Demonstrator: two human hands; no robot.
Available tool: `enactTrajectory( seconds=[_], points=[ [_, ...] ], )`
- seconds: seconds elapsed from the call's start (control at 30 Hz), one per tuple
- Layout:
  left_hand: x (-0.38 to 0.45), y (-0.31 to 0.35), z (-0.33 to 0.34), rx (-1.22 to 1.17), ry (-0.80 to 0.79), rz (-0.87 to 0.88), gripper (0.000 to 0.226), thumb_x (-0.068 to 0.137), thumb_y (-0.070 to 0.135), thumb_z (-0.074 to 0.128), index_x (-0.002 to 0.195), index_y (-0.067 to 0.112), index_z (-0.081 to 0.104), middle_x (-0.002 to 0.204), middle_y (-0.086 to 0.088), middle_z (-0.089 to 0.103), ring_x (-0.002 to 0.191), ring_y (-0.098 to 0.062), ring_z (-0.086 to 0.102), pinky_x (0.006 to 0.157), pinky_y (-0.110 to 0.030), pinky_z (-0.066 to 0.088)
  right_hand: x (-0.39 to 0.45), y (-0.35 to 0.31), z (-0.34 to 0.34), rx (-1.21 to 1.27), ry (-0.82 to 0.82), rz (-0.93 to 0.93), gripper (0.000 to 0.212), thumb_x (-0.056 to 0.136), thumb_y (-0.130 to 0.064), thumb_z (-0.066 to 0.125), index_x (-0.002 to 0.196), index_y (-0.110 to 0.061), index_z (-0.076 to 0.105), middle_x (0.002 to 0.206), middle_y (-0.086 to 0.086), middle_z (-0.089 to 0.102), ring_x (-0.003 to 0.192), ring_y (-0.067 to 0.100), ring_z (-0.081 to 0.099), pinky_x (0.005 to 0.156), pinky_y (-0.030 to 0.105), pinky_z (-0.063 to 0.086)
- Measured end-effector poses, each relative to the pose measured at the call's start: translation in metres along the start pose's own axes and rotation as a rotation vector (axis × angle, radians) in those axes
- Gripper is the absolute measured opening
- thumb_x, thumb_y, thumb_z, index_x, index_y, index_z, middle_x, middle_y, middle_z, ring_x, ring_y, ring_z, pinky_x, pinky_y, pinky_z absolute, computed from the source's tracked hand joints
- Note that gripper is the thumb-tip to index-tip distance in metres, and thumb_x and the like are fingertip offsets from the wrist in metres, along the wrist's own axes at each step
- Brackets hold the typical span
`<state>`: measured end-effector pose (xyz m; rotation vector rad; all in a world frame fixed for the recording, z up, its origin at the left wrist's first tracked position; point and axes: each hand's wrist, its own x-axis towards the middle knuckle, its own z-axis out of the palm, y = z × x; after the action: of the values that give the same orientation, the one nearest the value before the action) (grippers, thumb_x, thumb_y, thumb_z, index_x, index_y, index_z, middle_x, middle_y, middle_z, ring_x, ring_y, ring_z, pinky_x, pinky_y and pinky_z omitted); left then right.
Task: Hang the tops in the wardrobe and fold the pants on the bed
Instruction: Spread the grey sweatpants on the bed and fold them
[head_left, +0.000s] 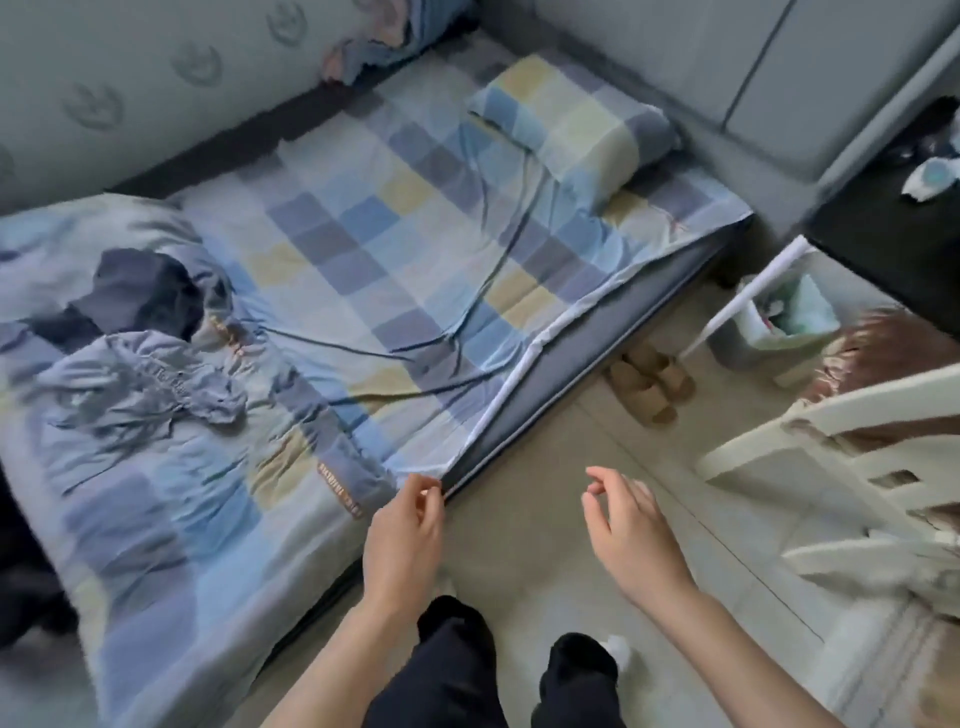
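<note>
Person stands on tiled floor (545, 467) beside low bed (363, 234), looking down. Left hand (402, 540) at the bed's near edge; its fingers (423, 491) loosely curled, tips close to or touching the hem of the checked sheet (441, 270), though a firm pinch cannot be told. Right hand (631, 525) hangs over the floor, apart from the bed, fingers relaxed and slightly bent, holding nothing. Clothes lie heaped on the far-left part of the bed: a dark navy garment (140, 291) crumpled on top, a pale blue-grey garment (150, 384) just below it, both touching; which is top and which is pants is unclear. Checked pillow (576, 114) at the head of the bed. Pair of tan slippers (649, 384) on the floor just beside the mattress edge. Small bin (779, 322) near them; white chair (831, 467) to the right. Person's dark trouser legs (452, 670) visible below.
</note>
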<state>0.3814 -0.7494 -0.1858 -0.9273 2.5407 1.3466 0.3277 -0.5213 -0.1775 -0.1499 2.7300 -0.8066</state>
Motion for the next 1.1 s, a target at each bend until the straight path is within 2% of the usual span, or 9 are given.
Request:
enactTrajectory(
  seconds=[0.07,0.17,0.33,0.5,0.57,0.67,0.83,0.97,1.1],
  points=[
    [0.025,-0.030,-0.038,-0.001,0.055,-0.064,0.019,0.100,0.026,0.046,0.091,0.033,0.060,0.079,0.009,0.067,0.071,-0.009,0.061,0.064,-0.034,0.050,0.025,-0.040,0.022,-0.008,-0.044,-0.031,0.030,0.096,-0.016,0.050,0.125,-0.009,0.055,0.108,0.002,0.063,0.110,0.023,0.050,0.092,0.028,0.037],
    [0.056,-0.063,-0.082,-0.060,0.137,-0.167,0.024,0.099,0.020,0.046,0.083,0.036,0.056,0.077,0.005,0.068,0.073,-0.013,0.064,0.069,-0.039,0.054,0.056,-0.090,0.052,-0.006,-0.129,-0.080,0.029,0.095,-0.013,0.051,0.123,-0.007,0.056,0.108,0.007,0.063,0.109,0.028,0.051,0.093,0.032,0.037],
    [0.102,-0.120,-0.143,-0.208,0.273,-0.399,0.017,0.095,0.018,0.048,0.094,0.026,0.062,0.074,0.004,0.070,0.077,-0.021,0.066,0.077,-0.043,0.055,0.112,-0.176,0.107,-0.051,-0.322,-0.233,0.030,0.098,-0.019,0.046,0.127,-0.012,0.052,0.116,0.004,0.060,0.115,0.022,0.049,0.093,0.031,0.038],
    [0.146,-0.150,-0.171,-0.303,0.351,-0.562,0.016,0.095,0.013,0.048,0.095,0.018,0.063,0.075,-0.001,0.069,0.075,-0.024,0.066,0.071,-0.036,0.051,0.177,-0.243,0.153,-0.117,-0.478,-0.356,0.032,0.099,-0.026,0.042,0.128,-0.016,0.049,0.118,0.004,0.060,0.113,0.022,0.050,0.093,0.036,0.042],
    [0.164,-0.162,-0.177,-0.259,0.325,-0.575,0.014,0.095,0.016,0.049,0.095,0.020,0.062,0.078,0.000,0.069,0.080,-0.025,0.066,0.077,-0.039,0.054,0.199,-0.263,0.165,-0.123,-0.512,-0.378,0.033,0.099,-0.027,0.042,0.128,-0.014,0.050,0.119,0.005,0.060,0.113,0.023,0.051,0.091,0.036,0.043],
    [0.200,-0.193,-0.183,-0.210,0.327,-0.627,0.015,0.089,0.020,0.048,0.084,0.029,0.058,0.086,-0.003,0.070,0.087,-0.028,0.065,0.080,-0.043,0.055,0.237,-0.296,0.199,-0.159,-0.579,-0.441,0.032,0.099,-0.027,0.043,0.125,-0.011,0.053,0.117,0.008,0.062,0.112,0.027,0.054,0.089,0.037,0.044],
    [0.267,-0.244,-0.189,-0.154,0.312,-0.688,0.015,0.089,0.016,0.051,0.086,0.021,0.064,0.097,-0.010,0.070,0.098,-0.032,0.061,0.080,-0.036,0.050,0.295,-0.339,0.281,-0.198,-0.678,-0.436,0.031,0.099,-0.027,0.044,0.122,-0.009,0.055,0.115,0.009,0.064,0.106,0.028,0.057,0.076,0.029,0.037],
    [0.327,-0.295,-0.194,-0.081,0.283,-0.675,0.019,0.091,0.016,0.051,0.098,0.013,0.068,0.105,-0.013,0.069,0.105,-0.033,0.060,0.082,-0.033,0.045,0.330,-0.361,0.365,-0.277,-0.749,-0.523,0.032,0.098,-0.027,0.044,0.121,-0.008,0.055,0.119,0.012,0.063,0.109,0.029,0.056,0.087,0.034,0.045],
    [0.383,-0.349,-0.192,-0.017,0.186,-0.660,0.030,0.091,0.017,0.053,0.118,0.011,0.063,0.125,-0.014,0.064,0.118,-0.031,0.056,0.096,-0.034,0.043,0.356,-0.369,0.444,-0.415,-0.805,-0.634,0.034,0.095,-0.024,0.044,0.125,-0.009,0.053,0.126,0.015,0.057,0.113,0.033,0.054,0.095,0.040,0.044]
  ],
)
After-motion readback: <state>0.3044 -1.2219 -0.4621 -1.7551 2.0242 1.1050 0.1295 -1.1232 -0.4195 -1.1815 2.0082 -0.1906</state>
